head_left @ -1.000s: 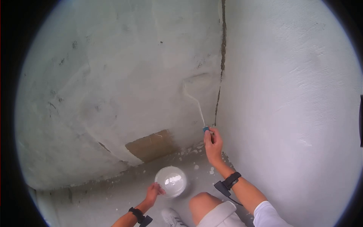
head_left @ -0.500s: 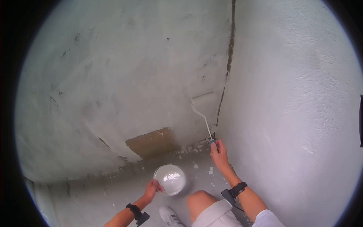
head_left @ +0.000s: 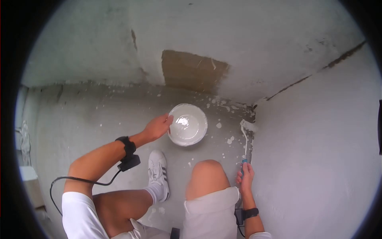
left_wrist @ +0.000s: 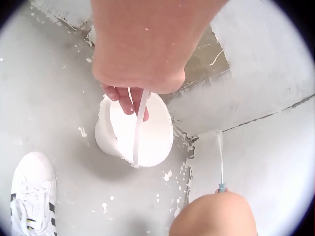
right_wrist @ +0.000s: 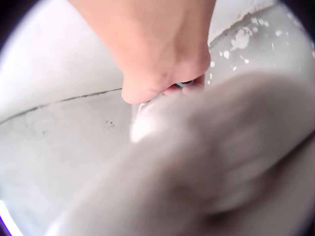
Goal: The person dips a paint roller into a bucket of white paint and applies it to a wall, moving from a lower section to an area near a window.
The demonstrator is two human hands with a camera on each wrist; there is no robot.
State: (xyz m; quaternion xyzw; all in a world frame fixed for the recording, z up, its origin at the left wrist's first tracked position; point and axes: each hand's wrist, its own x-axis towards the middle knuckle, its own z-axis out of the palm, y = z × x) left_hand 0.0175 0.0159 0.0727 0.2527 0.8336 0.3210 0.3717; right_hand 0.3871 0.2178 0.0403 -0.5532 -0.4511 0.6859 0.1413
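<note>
White roller [head_left: 249, 126] extends beyond the right hand's [head_left: 246, 179] fingers [head_left: 239, 177]

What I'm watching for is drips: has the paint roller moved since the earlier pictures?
Yes: the paint roller has moved down, from beside the dark corner crack to below its lower end.

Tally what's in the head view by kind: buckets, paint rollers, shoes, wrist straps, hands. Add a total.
Bucket: 1
Paint roller: 1
Shoe: 1
Wrist straps: 2 (left strap, right strap)
Hands: 2 (left hand, right hand)
Total: 7
</note>
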